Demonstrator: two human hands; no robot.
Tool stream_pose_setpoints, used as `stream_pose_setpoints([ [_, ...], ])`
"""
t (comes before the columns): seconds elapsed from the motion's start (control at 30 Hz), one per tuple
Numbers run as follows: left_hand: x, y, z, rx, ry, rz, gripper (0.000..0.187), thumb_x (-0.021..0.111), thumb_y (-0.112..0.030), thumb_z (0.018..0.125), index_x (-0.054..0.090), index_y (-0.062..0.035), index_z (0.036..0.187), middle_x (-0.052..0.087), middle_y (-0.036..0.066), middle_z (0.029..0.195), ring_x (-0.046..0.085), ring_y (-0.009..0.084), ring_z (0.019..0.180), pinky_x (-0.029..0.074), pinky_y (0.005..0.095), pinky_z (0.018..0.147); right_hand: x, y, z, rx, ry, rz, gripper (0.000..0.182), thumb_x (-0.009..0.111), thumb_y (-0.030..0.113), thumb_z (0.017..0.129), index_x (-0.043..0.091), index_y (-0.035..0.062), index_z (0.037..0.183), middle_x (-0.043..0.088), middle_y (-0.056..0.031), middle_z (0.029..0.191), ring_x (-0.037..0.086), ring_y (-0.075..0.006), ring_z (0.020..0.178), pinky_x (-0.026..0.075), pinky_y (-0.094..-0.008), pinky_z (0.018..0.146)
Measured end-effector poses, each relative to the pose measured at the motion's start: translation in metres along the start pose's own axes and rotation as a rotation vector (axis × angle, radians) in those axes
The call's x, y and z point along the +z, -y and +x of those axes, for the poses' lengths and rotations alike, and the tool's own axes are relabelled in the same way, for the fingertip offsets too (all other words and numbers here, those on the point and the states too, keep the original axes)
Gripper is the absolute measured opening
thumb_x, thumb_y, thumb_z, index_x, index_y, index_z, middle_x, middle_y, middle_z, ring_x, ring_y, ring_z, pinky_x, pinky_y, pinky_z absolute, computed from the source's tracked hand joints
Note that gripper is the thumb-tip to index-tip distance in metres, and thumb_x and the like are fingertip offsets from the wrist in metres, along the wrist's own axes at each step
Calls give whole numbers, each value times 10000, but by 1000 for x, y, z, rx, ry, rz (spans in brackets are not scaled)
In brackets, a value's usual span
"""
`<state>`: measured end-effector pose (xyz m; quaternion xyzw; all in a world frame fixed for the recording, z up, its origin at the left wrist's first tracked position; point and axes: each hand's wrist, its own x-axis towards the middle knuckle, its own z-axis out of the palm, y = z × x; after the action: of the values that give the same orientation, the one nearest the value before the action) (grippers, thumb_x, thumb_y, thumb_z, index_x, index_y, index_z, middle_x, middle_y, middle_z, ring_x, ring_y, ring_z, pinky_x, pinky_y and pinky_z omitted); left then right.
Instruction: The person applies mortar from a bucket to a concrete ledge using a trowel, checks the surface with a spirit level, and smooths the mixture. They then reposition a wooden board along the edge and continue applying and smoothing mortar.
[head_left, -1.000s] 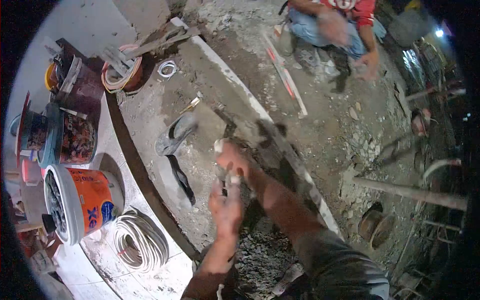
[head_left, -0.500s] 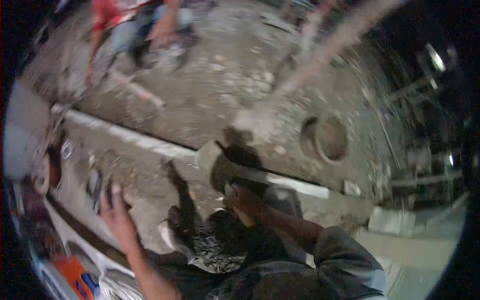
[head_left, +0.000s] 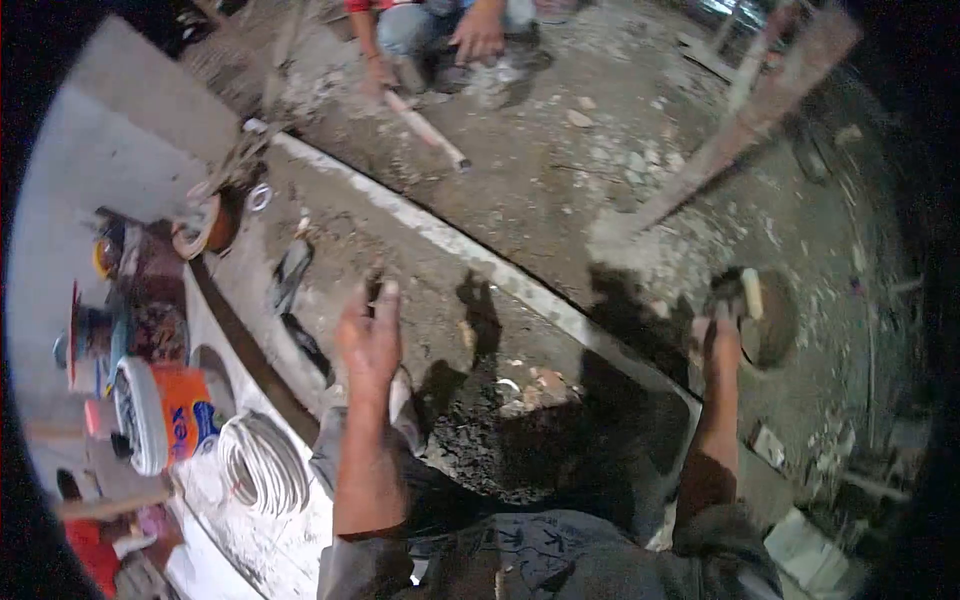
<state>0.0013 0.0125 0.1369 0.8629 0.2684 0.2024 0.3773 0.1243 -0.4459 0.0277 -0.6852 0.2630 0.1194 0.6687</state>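
My left hand (head_left: pixel 370 340) hovers over the dirt floor with its fingers stretched and apart, holding nothing. Out to the right, my right hand (head_left: pixel 715 335) is closed at a round, bowl-like vessel (head_left: pixel 775 325) on the ground. A tool with a short pale handle (head_left: pixel 752 293) shows at its fingertips; its dark end is partly hidden, and I cannot tell its exact kind. Between my arms, dark gravelly material (head_left: pixel 470 450) lies at my feet beside a few pale fragments (head_left: pixel 540 390).
A pale narrow edge (head_left: pixel 430 225) crosses the floor diagonally. Beyond it, a crouching person's hand (head_left: pixel 378 75) holds a stick (head_left: pixel 425 130). To my left stand an orange-labelled bucket (head_left: pixel 170 415) and a white cable coil (head_left: pixel 260 465). A long plank (head_left: pixel 750 120) slants at upper right.
My right hand has swung from near my body out to the right, over to the round vessel. My left hand stays outstretched. The view has turned left, bringing the bucket and coil further in.
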Motion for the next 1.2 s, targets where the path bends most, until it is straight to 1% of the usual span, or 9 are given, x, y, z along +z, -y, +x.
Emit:
stream_pose_setpoints([
  [0.2, 12, -12, -28, -13, 151, 131, 382, 561, -333, 850, 574, -43, 1097, 623, 213, 965, 595, 365, 917, 466, 396, 795, 56, -74, 18, -485, 81, -970, 346, 517, 317, 879, 572, 32, 1065, 591, -165, 954, 556, -342, 899, 438, -434, 809],
  [0.3, 20, -6, -41, 128, 195, 282, 417, 554, -369, 849, 561, -44, 1110, 612, 225, 960, 582, 382, 915, 458, 418, 817, 24, -125, 63, -984, 93, -1023, 324, 527, 289, 873, 576, 33, 1065, 586, -180, 991, 554, -352, 922, 425, -439, 858],
  [0.37, 16, -2, -45, 70, 317, 355, 433, 546, -386, 850, 556, -45, 1117, 610, 225, 960, 582, 380, 911, 455, 426, 818, 13, -122, 74, -1317, -5, -1506, 349, 522, 286, 874, 555, 44, 1123, 563, -177, 1082, 527, -347, 1002, 421, -441, 880],
  [0.6, -35, -12, -45, -21, 568, 370, 461, 572, -372, 837, 529, -80, 1191, 599, 207, 1006, 594, 352, 868, 472, 397, 748, 30, -161, 118, -636, 278, -1562, 396, 514, 244, 889, 469, 66, 1239, 594, -156, 1009, 545, -286, 964, 443, -457, 859],
  [0.67, -42, 10, -46, 194, 494, 551, 470, 575, -374, 836, 527, -74, 1194, 600, 205, 1012, 595, 357, 866, 469, 402, 755, 37, -153, 104, -480, 351, -1198, 440, 533, 278, 871, 456, 75, 1254, 583, -157, 1042, 543, -299, 981, 437, -471, 864],
  [0.8, -40, 7, -41, 71, 467, 591, 470, 525, -454, 838, 569, -48, 1070, 609, 213, 827, 583, 394, 822, 457, 458, 733, 51, -140, 88, -267, 443, -655, 510, 562, 327, 843, 436, 89, 1277, 566, -159, 1092, 540, -319, 1007, 428, -492, 872],
  [0.87, -33, 12, -41, 13, 516, 596, 474, 506, -458, 849, 557, -54, 1091, 610, 210, 844, 579, 388, 850, 454, 461, 753, 40, -154, 90, -1132, 279, -1415, 327, 582, 294, 831, 575, 133, 1116, 558, -125, 1133, 576, -298, 912, 473, -435, 748],
  [1.07, -33, 13, -49, 103, 632, 575, 500, 480, -459, 864, 514, -65, 1169, 610, 210, 886, 574, 378, 892, 445, 450, 808, 50, -149, 94, -922, 434, -1625, 305, 577, 297, 825, 589, 129, 1079, 554, -142, 1110, 523, -334, 998, 404, -473, 864],
  [1.2, -39, 15, -52, 116, 565, 551, 506, 475, -464, 865, 518, -54, 1158, 610, 210, 875, 576, 376, 885, 446, 452, 800, 58, -137, 85, -1162, 433, -1536, 342, 582, 312, 786, 589, 91, 1048, 578, -159, 1053, 555, -342, 901, 440, -468, 796],
])
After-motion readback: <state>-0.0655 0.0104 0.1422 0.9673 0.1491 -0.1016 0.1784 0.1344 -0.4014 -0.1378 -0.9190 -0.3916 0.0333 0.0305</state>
